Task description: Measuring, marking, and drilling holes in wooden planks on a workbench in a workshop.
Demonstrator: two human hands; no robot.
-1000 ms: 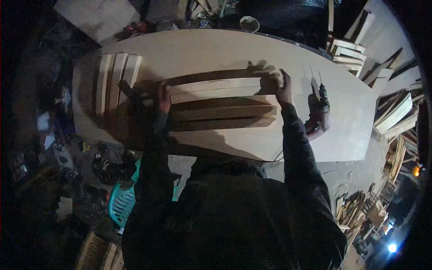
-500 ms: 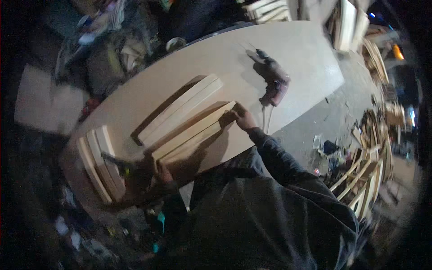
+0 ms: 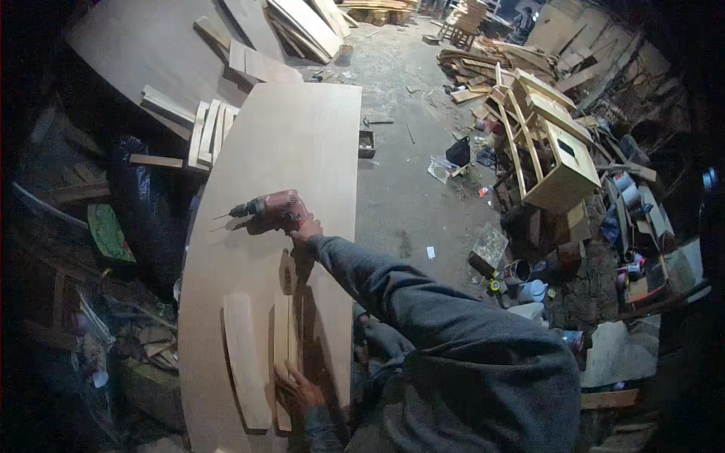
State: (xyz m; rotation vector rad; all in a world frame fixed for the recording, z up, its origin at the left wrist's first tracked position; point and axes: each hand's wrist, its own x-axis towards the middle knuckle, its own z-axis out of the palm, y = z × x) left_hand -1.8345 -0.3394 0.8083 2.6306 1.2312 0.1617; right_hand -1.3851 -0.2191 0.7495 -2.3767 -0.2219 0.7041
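Note:
My right hand [image 3: 305, 227] is closed round the handle of a dark red power drill [image 3: 279, 208], which lies on its side with its long bit pointing left. Across a pair of narrow pale wooden slats [image 3: 284, 325], set side by side along the board, my left hand [image 3: 299, 389] has its fingers curled over the wood. To their left lies another pale wooden piece [image 3: 245, 362], slightly curved and apart from my hands. All of these sit on a large pale wooden board [image 3: 302, 128].
Several planks [image 3: 211, 132] lean at the board's far left edge. A wooden frame [image 3: 555, 151] stands on the floor [image 3: 408, 196] to the right, amid scrap wood and cans. A black plastic bag [image 3: 143, 211] hangs in the dark at left.
My view has swung to the right. My right hand has left the far end of the slats and taken hold of the drill. My left hand has stayed with the slats.

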